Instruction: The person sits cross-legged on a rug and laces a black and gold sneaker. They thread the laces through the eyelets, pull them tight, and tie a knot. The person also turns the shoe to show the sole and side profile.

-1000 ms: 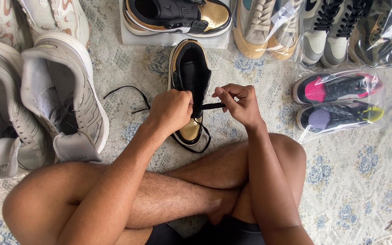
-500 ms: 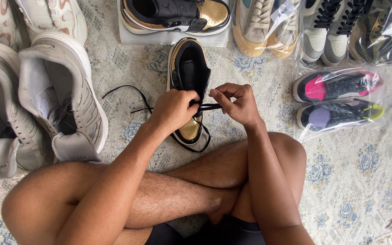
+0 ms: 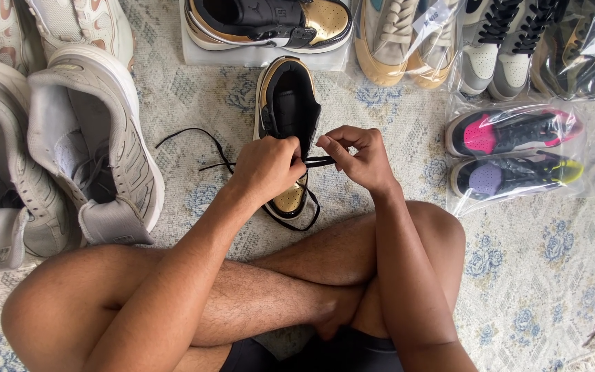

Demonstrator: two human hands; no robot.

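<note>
A person sits cross-legged on a pale rug (image 3: 531, 289) w/ blue flowers on it. Both hands are at a black & gold shoe (image 3: 287, 117) that lies on the rug right in front of the knees, toe end toward the person.

Left hand (image 3: 266, 169) is curled over the middle of the shoe, fingers bent together, closed on the black lace (image 3: 319, 161). Right hand (image 3: 359, 158) is just beside it, thumb & first fingers pinched tight on the same lace. A short bit of lace runs flat btwn the 2 hands. The rest of the lace trails off to the left on the rug in a loose loop, & some curls round the toe.

Other stuff around:
- 2 big grey sneakers (image 3: 98, 145) to the left, close together, openings up.
- The matching black & gold shoe (image 3: 270, 21) up top, on its side on a white box (image 3: 194, 49), just past the one in hand.
- Tan shoes in a clear bag (image 3: 394, 38) next to that.
- White shoes w/ black laces (image 3: 500, 45) further right, also bagged.
- To the right, 2 small dark shoes in a clear bag: one pink inside (image 3: 511, 129), one purple inside w/ yellow toe (image 3: 514, 173). Near the right knee, not touching.
</note>
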